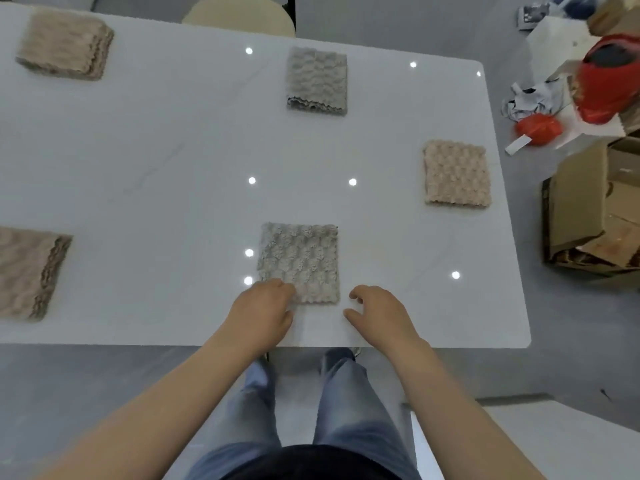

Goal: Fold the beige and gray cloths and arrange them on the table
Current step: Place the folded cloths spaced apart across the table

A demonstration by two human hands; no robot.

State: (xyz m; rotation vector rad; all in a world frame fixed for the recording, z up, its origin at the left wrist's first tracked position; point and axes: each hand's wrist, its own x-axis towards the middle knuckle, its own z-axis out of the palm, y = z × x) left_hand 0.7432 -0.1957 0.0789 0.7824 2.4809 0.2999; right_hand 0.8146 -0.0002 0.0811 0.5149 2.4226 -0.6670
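A folded gray cloth lies near the front edge of the white table. My left hand rests at its near left corner, fingers curled against the fabric edge. My right hand hovers just right of the cloth's near right corner, fingers loosely curled, holding nothing. Another folded gray cloth sits farther back. A folded beige cloth lies at the right. Two beige stacks lie at the left: one far, one near.
A round cream stool stands beyond the table's far edge. Cardboard boxes and red bags clutter the floor to the right. My legs in jeans stand at the table's front edge.
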